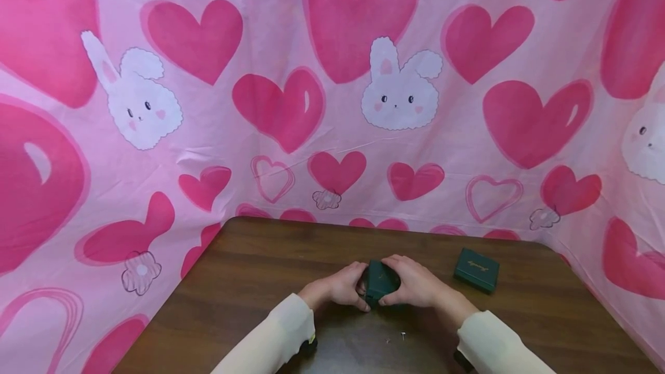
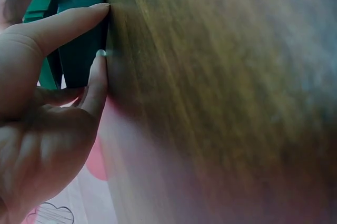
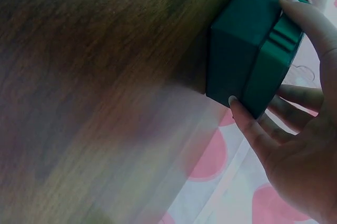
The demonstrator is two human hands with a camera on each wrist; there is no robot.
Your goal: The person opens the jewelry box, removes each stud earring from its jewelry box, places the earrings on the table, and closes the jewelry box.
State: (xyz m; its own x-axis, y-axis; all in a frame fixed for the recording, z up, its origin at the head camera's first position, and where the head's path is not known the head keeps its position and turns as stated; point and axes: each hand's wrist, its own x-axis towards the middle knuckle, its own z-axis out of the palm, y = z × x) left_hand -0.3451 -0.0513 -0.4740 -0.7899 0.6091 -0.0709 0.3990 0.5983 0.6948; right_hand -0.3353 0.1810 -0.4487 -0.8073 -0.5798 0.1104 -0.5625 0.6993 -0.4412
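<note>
A small dark green box (image 1: pixel 381 283) stands on the wooden table between my two hands. My left hand (image 1: pixel 347 286) grips its left side, with the thumb at the near edge. From the right, my right hand (image 1: pixel 413 283) holds it with thumb and fingers curled round the side and corners. In the right wrist view, a green upper piece (image 3: pixel 274 69) with slots in its edge sits on the box's darker body (image 3: pixel 231 58). The left wrist view shows the left fingers (image 2: pixel 73 24) against the box wall (image 2: pixel 81 50). The inside of the box is hidden.
A flat dark green box or lid (image 1: pixel 477 270) with gold lettering lies to the right. Two tiny shiny pieces (image 1: pixel 403 336) lie on the table (image 1: pixel 249 281) nearer me, too small to identify. A pink cloth (image 1: pixel 343 131) with hearts and rabbits hangs round the table.
</note>
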